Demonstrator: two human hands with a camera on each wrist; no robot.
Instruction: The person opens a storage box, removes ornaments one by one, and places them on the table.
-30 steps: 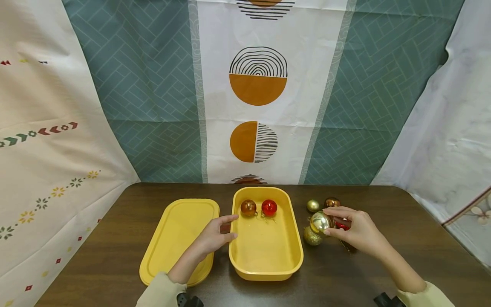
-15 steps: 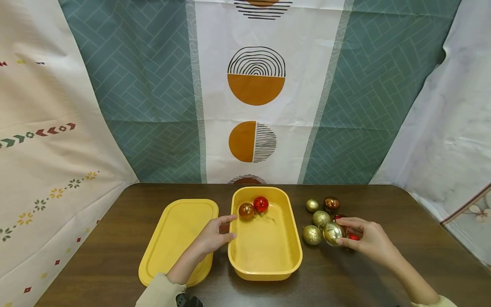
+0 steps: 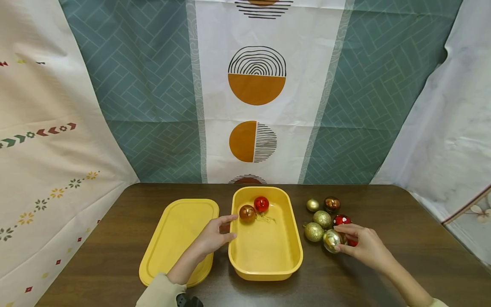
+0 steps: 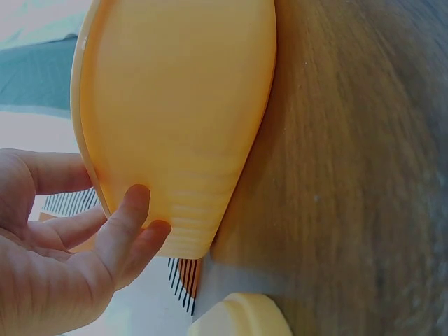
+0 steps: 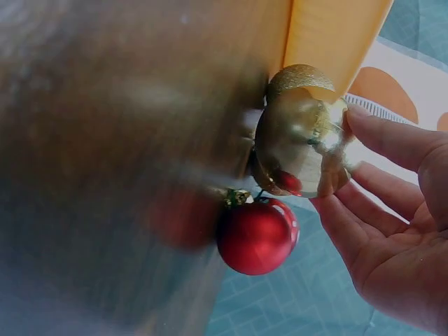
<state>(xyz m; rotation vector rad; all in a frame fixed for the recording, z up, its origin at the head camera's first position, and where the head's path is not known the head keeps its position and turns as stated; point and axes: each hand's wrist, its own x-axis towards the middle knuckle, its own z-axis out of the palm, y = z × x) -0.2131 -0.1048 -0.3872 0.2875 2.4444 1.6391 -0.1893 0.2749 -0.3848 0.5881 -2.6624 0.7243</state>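
My right hand [image 3: 362, 247] pinches a shiny gold Christmas bauble [image 3: 332, 241] between thumb and fingers, at the near side of a group of baubles. In the right wrist view this gold bauble [image 5: 301, 140] is close to the tabletop, with a red bauble [image 5: 255, 238] beside it. Two glittery gold baubles [image 3: 313, 232] and a white-spotted red one [image 3: 341, 220] lie close by. My left hand [image 3: 211, 236] touches the left rim of a yellow plastic box [image 3: 268, 256], its fingers spread. Inside the box are an amber bauble [image 3: 247, 213] and a red bauble [image 3: 261, 204].
A yellow lid [image 3: 180, 238] lies flat left of the box, partly under my left forearm. A small gold bauble [image 3: 312, 205] and a brown one [image 3: 331, 204] rest farther back on the dark wooden table [image 3: 402, 238]. Patterned cloth [image 3: 257, 140] hangs behind.
My right hand has moved the gold bauble slightly right and toward me, lower by the table, uncovering the baubles behind. Both baubles in the box have rolled left. My left hand stays at the rim.
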